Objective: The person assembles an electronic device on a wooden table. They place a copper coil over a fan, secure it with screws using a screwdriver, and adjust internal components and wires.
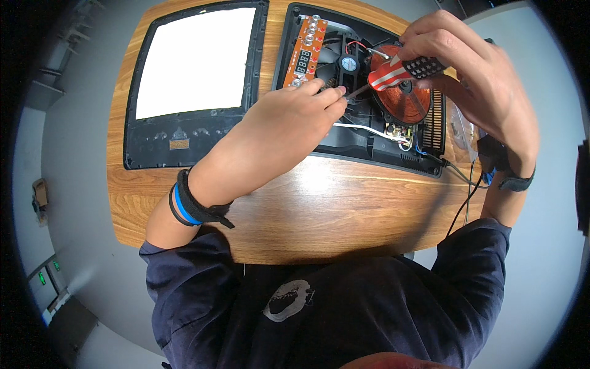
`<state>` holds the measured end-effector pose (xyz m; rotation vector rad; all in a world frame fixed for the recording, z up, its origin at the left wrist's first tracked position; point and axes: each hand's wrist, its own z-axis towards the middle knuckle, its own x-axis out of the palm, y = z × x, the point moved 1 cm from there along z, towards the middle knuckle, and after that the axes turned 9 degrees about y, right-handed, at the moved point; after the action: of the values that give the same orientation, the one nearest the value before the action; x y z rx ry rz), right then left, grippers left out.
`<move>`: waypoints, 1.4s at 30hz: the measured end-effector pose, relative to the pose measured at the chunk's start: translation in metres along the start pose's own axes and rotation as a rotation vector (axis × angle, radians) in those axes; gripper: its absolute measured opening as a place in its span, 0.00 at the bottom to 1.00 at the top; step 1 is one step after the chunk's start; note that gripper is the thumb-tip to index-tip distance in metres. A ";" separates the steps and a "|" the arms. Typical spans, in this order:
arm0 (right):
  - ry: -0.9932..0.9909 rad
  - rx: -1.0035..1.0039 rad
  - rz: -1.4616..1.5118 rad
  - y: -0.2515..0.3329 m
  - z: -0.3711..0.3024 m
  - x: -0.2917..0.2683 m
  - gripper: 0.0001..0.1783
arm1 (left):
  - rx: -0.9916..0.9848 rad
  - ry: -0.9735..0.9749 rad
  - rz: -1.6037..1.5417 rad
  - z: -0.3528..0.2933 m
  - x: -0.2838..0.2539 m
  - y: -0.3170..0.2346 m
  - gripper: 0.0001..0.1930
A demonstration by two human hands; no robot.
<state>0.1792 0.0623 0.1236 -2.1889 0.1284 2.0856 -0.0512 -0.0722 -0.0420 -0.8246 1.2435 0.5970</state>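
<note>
Driving a screw inside the opened black plastic cooker base [369,144], upper centre of the frame.
The right hand [473,67] had its fingers clamped on the red-and-white striped screwdriver [393,72]; the left hand [289,123] pinched its shaft near the orange control board [305,52]. I judged the next move needed the tip steady on the wooden worktop [319,209].

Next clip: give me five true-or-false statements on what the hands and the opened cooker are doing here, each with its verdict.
1. The right hand grips a screwdriver with a red-and-white handle. True.
2. The left hand lies flat on the wooden table. False: its fingers steady the screwdriver shaft.
3. The copper coil is exposed in the opened base. True.
4. The white-glass top panel covers the coil. False: it lies beside the base, to the left.
5. The orange circuit board lies outside the base. False: it sits inside, at its left edge.
</note>
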 end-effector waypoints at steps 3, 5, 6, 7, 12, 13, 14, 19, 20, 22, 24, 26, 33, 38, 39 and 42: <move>0.044 0.000 -0.042 -0.004 -0.003 -0.001 0.24 | 0.003 -0.011 0.015 0.001 0.000 -0.001 0.30; 0.014 0.025 -0.029 0.004 -0.002 -0.003 0.24 | -0.003 -0.006 -0.002 0.001 0.001 -0.001 0.29; 0.000 0.037 -0.023 0.007 -0.001 -0.003 0.25 | -0.006 -0.003 -0.011 0.001 0.001 -0.001 0.29; -0.016 0.034 -0.022 0.005 -0.002 -0.002 0.25 | -0.007 -0.002 -0.016 0.001 0.001 -0.001 0.29; -0.017 0.035 -0.032 0.004 -0.003 0.000 0.26 | -0.005 -0.004 -0.011 0.001 0.000 -0.001 0.28; -0.022 0.032 -0.027 0.004 -0.003 0.000 0.26 | -0.003 -0.006 -0.001 0.001 0.000 -0.001 0.28; -0.026 0.030 -0.022 0.004 -0.003 0.001 0.26 | 0.000 -0.008 0.009 0.001 0.000 -0.001 0.28; -0.053 0.001 -0.014 0.004 -0.003 0.002 0.24 | -0.007 0.005 -0.012 0.001 -0.002 -0.001 0.28; -0.052 -0.006 -0.017 0.008 0.000 0.000 0.24 | -0.005 0.006 -0.016 0.001 -0.001 -0.001 0.27; -0.042 -0.007 -0.015 0.011 0.001 -0.002 0.24 | -0.002 0.004 -0.018 0.002 0.000 -0.001 0.27; -0.027 -0.004 -0.003 0.012 0.002 -0.001 0.23 | -0.009 0.000 -0.010 0.001 0.000 -0.001 0.27; -0.027 0.000 -0.001 0.012 0.002 -0.001 0.23 | -0.010 -0.001 -0.007 0.001 0.000 -0.001 0.27; -0.054 -0.027 -0.012 0.010 0.001 0.001 0.23 | -0.004 -0.004 0.001 0.001 0.000 -0.001 0.28; -0.049 -0.022 -0.013 0.010 0.000 0.000 0.22 | 0.001 -0.005 0.007 0.001 0.000 0.000 0.28; -0.050 -0.016 -0.008 0.011 0.000 -0.001 0.22 | 0.002 -0.007 0.007 0.001 0.000 0.000 0.28; -0.067 -0.014 -0.001 0.014 0.002 0.000 0.20 | -0.005 0.007 -0.004 0.001 -0.002 0.000 0.28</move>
<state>0.1756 0.0487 0.1231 -2.1235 0.1069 2.1625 -0.0508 -0.0716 -0.0400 -0.8336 1.2467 0.5942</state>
